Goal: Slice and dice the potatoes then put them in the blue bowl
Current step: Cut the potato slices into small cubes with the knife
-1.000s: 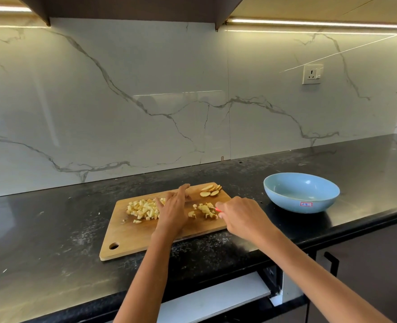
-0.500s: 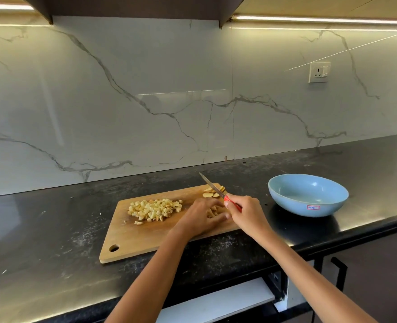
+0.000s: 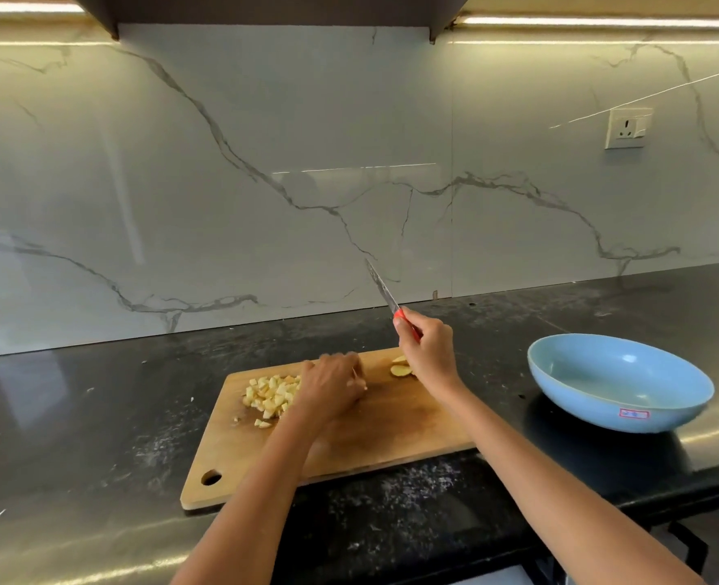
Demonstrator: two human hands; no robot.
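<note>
The pale blue round bowl [image 3: 619,384] bears a pink sticker [image 3: 633,413], unreadable. The right hand [image 3: 427,350] grips a red-handled steel knife [image 3: 385,295], tip toward eleven o'clock. The left hand [image 3: 332,384], fingers curled and blurred, lies against diced potato pieces [image 3: 271,394] on the wooden chopping board [image 3: 391,432]; hold unclear.

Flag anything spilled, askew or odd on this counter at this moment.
Mostly tidy. Two diced bits lie apart from the potato dice pile on the cutting board. The right hand holds the knife raised, tip toward the backsplash. The blue bowl holds no potato.

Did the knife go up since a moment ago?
Yes. The knife rose: its blade now points up across the marble wall, well above the cutting board.
</note>
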